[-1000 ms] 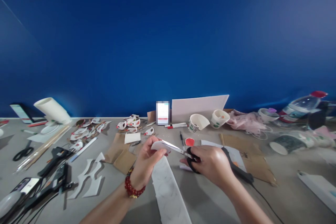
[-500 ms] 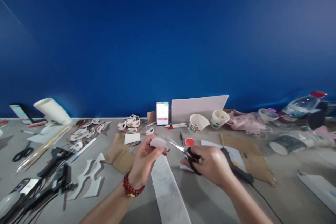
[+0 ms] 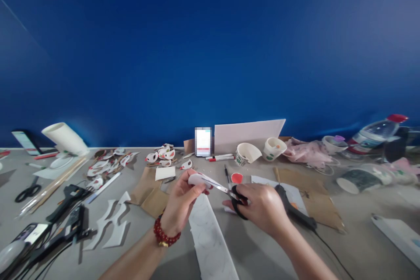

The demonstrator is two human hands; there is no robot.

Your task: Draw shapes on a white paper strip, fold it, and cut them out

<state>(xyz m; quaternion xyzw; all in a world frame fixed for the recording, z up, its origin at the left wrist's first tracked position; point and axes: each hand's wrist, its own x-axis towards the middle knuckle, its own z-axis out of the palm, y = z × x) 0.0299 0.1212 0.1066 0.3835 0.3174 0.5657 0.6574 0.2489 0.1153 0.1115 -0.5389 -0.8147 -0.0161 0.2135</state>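
Between thumb and fingers, my left hand [image 3: 184,192] pinches a small white rounded cutout [image 3: 195,179], perhaps paper or foam. My right hand [image 3: 262,204] grips black-handled scissors [image 3: 226,190], its fingers in the loops. The blades point left and lie against the cutout's right edge, nearly closed. Below both hands a long white strip [image 3: 210,238] with faint curved outlines stretches toward me. A red rounded piece [image 3: 236,178] and a black pen [image 3: 227,173] lie just beyond the scissors. Part of the cutout is hidden by my left fingers.
Small painted white birds [image 3: 166,153] lie in a group at the back. Glue guns [image 3: 70,227] with cables and white scraps [image 3: 110,223] are at the left. Paper cups [image 3: 247,154], another glue gun [image 3: 295,210] and cardboard [image 3: 315,197] occupy the right; a phone [image 3: 203,142] stands at the back.
The scissors have moved left onto the cutout, and their blades have come closer together. My left hand has barely moved.
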